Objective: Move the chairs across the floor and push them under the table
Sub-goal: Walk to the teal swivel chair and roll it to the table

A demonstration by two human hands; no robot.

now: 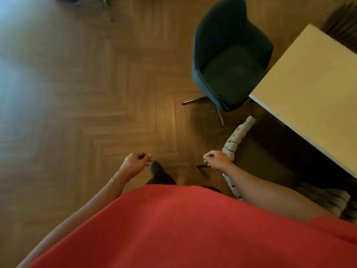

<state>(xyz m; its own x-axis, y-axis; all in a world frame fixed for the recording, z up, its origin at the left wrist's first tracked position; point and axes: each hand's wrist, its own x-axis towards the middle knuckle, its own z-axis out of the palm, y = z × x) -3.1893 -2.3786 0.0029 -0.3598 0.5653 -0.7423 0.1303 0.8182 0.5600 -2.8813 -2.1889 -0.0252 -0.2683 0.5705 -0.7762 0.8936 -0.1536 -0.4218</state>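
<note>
A dark teal armchair point(231, 60) stands on the wooden floor, its seat facing the corner of a pale table point(313, 89) at the right, apart from the table edge. A second chair with a light woven backrest point(234, 140) and dark seat sits partly under the table just below it. My right hand point(217, 159) is curled in a fist beside the top of that backrest, empty. My left hand point(136, 161) hangs loosely closed over the floor, holding nothing.
Herringbone wood floor point(96, 93) spreads wide to the left and ahead. My shoe point(156, 169) is between my hands. Chair legs point(108, 10) of another piece show at the top left. A dark fringed rug edge point(342, 22) lies at the top right.
</note>
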